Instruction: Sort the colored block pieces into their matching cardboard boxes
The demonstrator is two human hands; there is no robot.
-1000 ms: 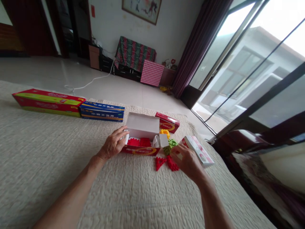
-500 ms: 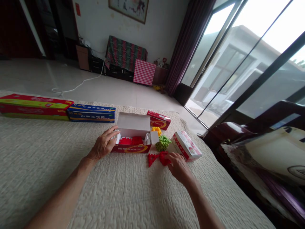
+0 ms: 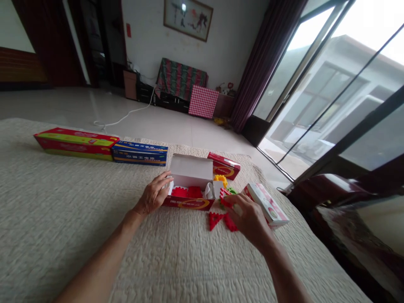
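An open red-and-white cardboard box stands on the quilted bedspread, lid raised at the back. Inside lie red toothed plastic building pieces and something white at the right end. My left hand grips the box's left end, fingers over the side flap. Just right of the box, my right hand is closed on a red toothed building piece, raised off the bedspread. A red triangular piece and another red piece lie below it. Green pieces are mostly hidden behind this hand.
A yellow toothed piece lies behind the box's right flap. Beyond stands a closed red box; a white-and-red box is at the right. A blue box and a long red-and-green box line the far left.
My right hand has lifted a red piece from beside the green pieces, up and toward the box. My left hand stays on the box. The whole view has shifted leftward.
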